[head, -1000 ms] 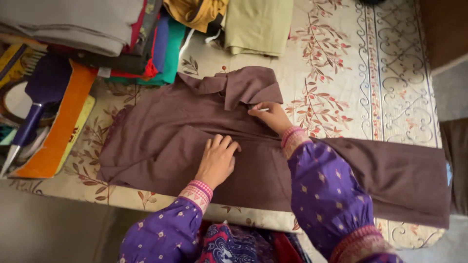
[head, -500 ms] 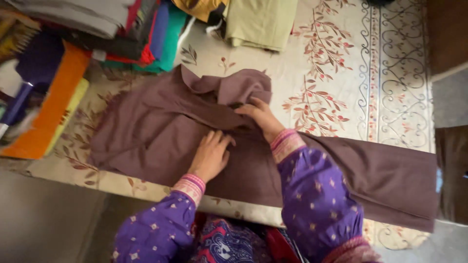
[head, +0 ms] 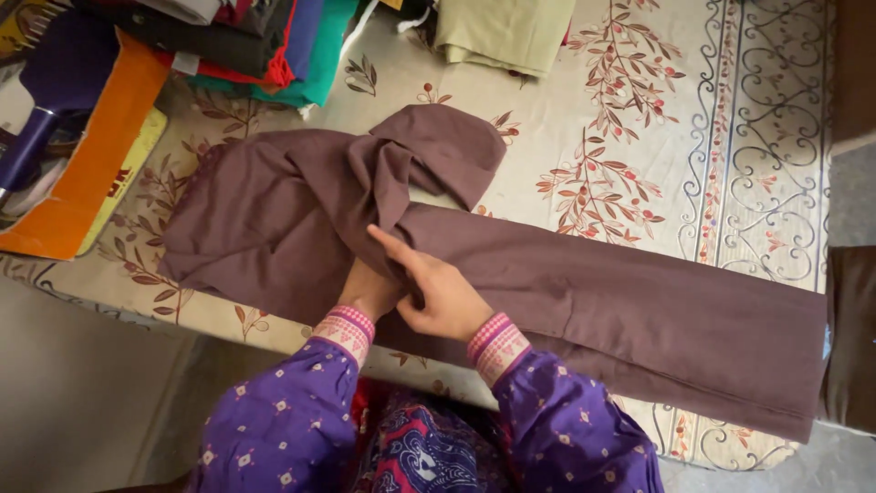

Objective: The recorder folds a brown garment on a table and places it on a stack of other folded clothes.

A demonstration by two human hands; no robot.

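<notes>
A surface [head: 639, 100] covered with a cream cloth printed with leaves and scrolls fills most of the view, and across it lies a long brown garment [head: 620, 301], its right part flat and running out to the right edge, its left part bunched and folded over itself in a loose hump toward the far side. At the far left sits a stack of folded clothes [head: 265, 46] in green, blue, red and grey, with a folded pale green cloth [head: 502, 36] beside it to the right, well apart from the brown garment. An orange board [head: 82, 164] lies at the left edge with a purple-handled tool [head: 36, 128] resting over it. The right hand [head: 438, 292] lies on the garment at the near edge, fingers stretched toward the left and pinching a fold of the brown fabric; the left hand [head: 365, 288] is tucked partly under that fold, so I cannot tell whether it is closed on the cloth. The bunched left part looks likely to slump or crease unevenly if the pinched fold slips, since the loose fabric is only lightly held
</notes>
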